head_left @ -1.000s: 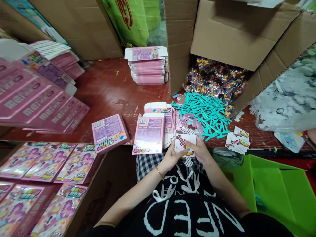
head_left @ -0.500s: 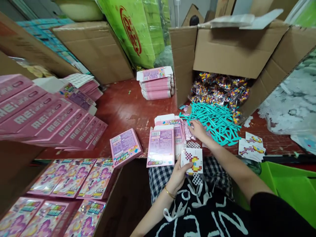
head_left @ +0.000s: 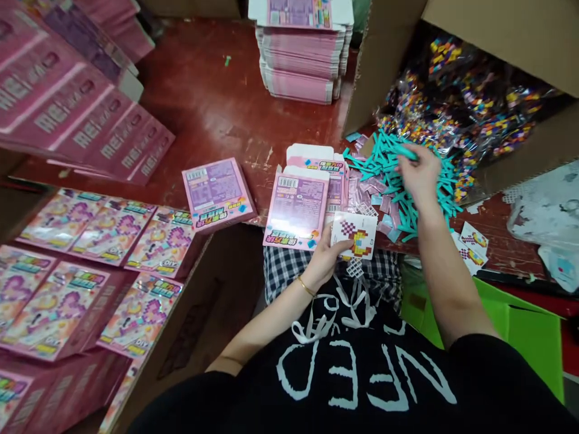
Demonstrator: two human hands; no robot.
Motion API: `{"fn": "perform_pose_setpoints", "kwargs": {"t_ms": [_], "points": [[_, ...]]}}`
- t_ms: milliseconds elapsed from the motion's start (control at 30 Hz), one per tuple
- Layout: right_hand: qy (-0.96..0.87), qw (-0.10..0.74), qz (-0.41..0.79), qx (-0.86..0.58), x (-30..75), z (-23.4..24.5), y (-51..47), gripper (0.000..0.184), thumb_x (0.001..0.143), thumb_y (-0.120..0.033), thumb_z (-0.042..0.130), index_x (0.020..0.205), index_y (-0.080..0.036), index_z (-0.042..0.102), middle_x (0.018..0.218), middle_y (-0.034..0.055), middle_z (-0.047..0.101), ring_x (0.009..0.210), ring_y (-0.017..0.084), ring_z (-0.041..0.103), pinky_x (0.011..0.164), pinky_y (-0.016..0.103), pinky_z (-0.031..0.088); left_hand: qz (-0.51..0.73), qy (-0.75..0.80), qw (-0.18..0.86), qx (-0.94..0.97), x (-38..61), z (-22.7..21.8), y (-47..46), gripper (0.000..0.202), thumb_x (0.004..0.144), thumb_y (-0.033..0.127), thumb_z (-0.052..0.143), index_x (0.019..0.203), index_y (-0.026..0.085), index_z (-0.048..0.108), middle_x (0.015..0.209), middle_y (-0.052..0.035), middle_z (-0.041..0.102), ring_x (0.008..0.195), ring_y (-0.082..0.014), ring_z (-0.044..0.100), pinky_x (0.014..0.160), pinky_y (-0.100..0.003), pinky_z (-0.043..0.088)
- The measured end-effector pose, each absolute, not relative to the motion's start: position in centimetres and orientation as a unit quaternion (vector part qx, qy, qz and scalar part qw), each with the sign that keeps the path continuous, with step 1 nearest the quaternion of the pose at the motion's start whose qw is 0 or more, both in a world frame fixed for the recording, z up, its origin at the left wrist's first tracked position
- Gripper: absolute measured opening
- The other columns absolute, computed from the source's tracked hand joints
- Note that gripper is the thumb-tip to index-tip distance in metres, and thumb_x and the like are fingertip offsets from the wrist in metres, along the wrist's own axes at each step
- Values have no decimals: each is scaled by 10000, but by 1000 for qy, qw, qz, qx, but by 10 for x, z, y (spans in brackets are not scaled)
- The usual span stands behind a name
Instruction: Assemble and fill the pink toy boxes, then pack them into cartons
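Note:
My left hand (head_left: 326, 254) grips a white pattern card (head_left: 354, 235) with a coloured pixel picture, held just off the table's front edge; a small white grid piece (head_left: 355, 269) hangs under it. My right hand (head_left: 418, 172) reaches over the pile of teal plastic sticks (head_left: 398, 181) and pinches one teal stick (head_left: 400, 150) at its fingertips. Small pink sachets (head_left: 380, 202) lie among the sticks. An open-flap pink box (head_left: 298, 208) rests on the table next to my left hand.
A red wooden table (head_left: 212, 114) bears a flat pink box (head_left: 218, 193), a stack of folded pink cartons (head_left: 301, 54), and pink boxes (head_left: 76, 114) at left. A cardboard box (head_left: 479, 90) holds bags of coloured beads. More pattern cards (head_left: 473, 247) lie right. A green bin (head_left: 525, 325) stands below.
My right hand moved from the sachets near the boxes farther right and up onto the teal sticks and pinched one. The left hand kept the card. The view tilted down.

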State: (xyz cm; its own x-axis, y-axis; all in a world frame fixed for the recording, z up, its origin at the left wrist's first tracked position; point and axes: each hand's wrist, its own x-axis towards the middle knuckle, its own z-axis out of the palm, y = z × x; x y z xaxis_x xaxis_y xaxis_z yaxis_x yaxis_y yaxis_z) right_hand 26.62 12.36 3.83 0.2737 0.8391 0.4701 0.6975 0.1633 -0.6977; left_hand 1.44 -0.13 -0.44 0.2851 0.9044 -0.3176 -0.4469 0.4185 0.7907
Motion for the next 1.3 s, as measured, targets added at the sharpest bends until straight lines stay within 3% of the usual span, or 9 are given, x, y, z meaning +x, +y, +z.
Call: {"fn": "perform_pose_setpoints", "kwargs": {"t_ms": [133, 300, 433, 567, 667, 800, 933, 1033, 1300], "points": [[-547, 585, 247, -546, 247, 57, 50, 393, 844, -463, 687, 1165, -238, 676, 879, 48, 713, 753, 199, 689, 707, 394, 598, 447, 390, 735, 329, 21, -12, 0, 652, 657, 233, 804, 1258, 223, 552, 1134, -38, 697, 1080, -231, 637, 987, -365, 485], [-596, 519, 226, -569, 175, 40, -3, 257, 836, -462, 708, 963, -244, 760, 906, 53, 730, 920, 237, 659, 882, 432, 558, 460, 358, 708, 399, 26, -4, -6, 633, 774, 459, 760, 1309, 228, 513, 1291, -79, 641, 1208, -260, 596, 1060, -401, 464], [-609, 508, 124, -596, 162, 30, -7, 211, 879, -431, 663, 962, -261, 755, 954, 65, 685, 1050, 264, 603, 1031, 492, 466, 453, 356, 673, 464, 28, 3, -9, 708, 725, 393, 828, 1320, 214, 489, 1254, -74, 627, 1171, -250, 605, 1062, -412, 459], [-587, 523, 178, -593, 182, 35, 2, 578, 709, -506, 813, 1197, -242, 650, 1251, 99, 581, 1252, 306, 514, 1097, 530, 421, 428, 339, 691, 473, 22, 10, -7, 636, 756, 373, 803, 1298, 224, 506, 1165, -55, 641, 1076, -243, 638, 989, -405, 497], [-564, 483, 403, -535, 192, 41, 13, 721, 595, -518, 876, 1208, -230, 628, 1082, 73, 667, 1000, 260, 652, 850, 433, 579, 399, 315, 699, 503, 14, 18, -3, 604, 780, 371, 781, 1299, 225, 509, 1139, -59, 640, 1041, -251, 646, 950, -412, 520], [-510, 444, 539, -501, 183, 44, 42, 514, 517, -427, 929, 917, -202, 696, 808, 15, 709, 679, 192, 667, 619, 343, 584, 425, 366, 580, 591, -10, 29, 11, 644, 818, 408, 742, 1359, 201, 462, 1283, -122, 566, 1215, -293, 562, 1053, -432, 467], [-457, 524, 549, -464, 169, 49, 116, 526, 456, -398, 955, 850, -207, 663, 809, 1, 731, 722, 202, 701, 676, 354, 611, 477, 494, 334, 646, -59, 29, 38, 904, 743, 496, 801, 1452, 178, 340, 1459, -183, 398, 1396, -341, 375, 1176, -491, 325], [-418, 580, 557, -421, 160, 47, 192, 517, 501, -464, 925, 845, -210, 634, 828, 9, 744, 785, 211, 720, 745, 370, 621, 427, 574, 183, 674, -93, 13, 59, 968, 672, 557, 839, 1421, 154, 376, 1435, -200, 411, 1384, -368, 361, 1184, -546, 272], [-466, 462, 595, -464, 125, 14, 258, 569, 412, -343, 946, 860, -171, 640, 772, -6, 742, 666, 155, 694, 692, 309, 600, 411, 589, 189, 670, -102, -28, 74, 947, 701, 596, 802, 1423, 151, 381, 1359, -207, 502, 1296, -373, 466, 1097, -530, 374]]}}
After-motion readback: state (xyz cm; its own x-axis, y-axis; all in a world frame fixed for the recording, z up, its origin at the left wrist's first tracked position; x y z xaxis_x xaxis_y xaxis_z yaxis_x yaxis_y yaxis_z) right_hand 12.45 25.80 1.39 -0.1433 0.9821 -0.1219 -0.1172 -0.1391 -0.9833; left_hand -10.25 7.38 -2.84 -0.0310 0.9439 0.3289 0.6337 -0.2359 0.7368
